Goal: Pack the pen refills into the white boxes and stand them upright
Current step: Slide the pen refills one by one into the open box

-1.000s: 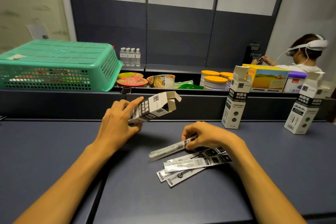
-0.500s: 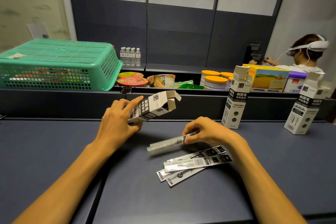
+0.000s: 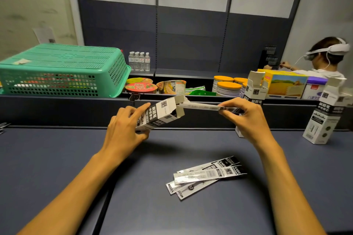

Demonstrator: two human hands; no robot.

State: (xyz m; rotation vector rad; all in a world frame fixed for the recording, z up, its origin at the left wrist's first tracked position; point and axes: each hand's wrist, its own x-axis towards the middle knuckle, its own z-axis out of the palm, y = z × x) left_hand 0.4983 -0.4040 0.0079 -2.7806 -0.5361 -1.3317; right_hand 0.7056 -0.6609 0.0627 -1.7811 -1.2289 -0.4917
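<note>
My left hand (image 3: 125,128) grips a white box (image 3: 161,113) with black print, held tilted above the table with its open end facing right. My right hand (image 3: 246,118) pinches a packaged pen refill (image 3: 202,106) whose left tip sits at the box's open mouth. Several more packaged refills (image 3: 206,174) lie in a loose pile on the dark table (image 3: 57,158) in front of me. Two other white boxes stand upright with open flaps: one (image 3: 255,89) behind my right hand, one (image 3: 324,116) at the far right.
An upturned green basket (image 3: 63,70) sits on the ledge at the back left. Noodle cups (image 3: 141,87), orange-lidded tubs (image 3: 228,87), water bottles (image 3: 139,61) and cartons fill the shelf behind. A person wearing a headset (image 3: 324,59) works at the far right.
My right hand lifted one refill off the pile and carried it up and right, bringing its tip to the box's open mouth. My left hand kept holding the box.
</note>
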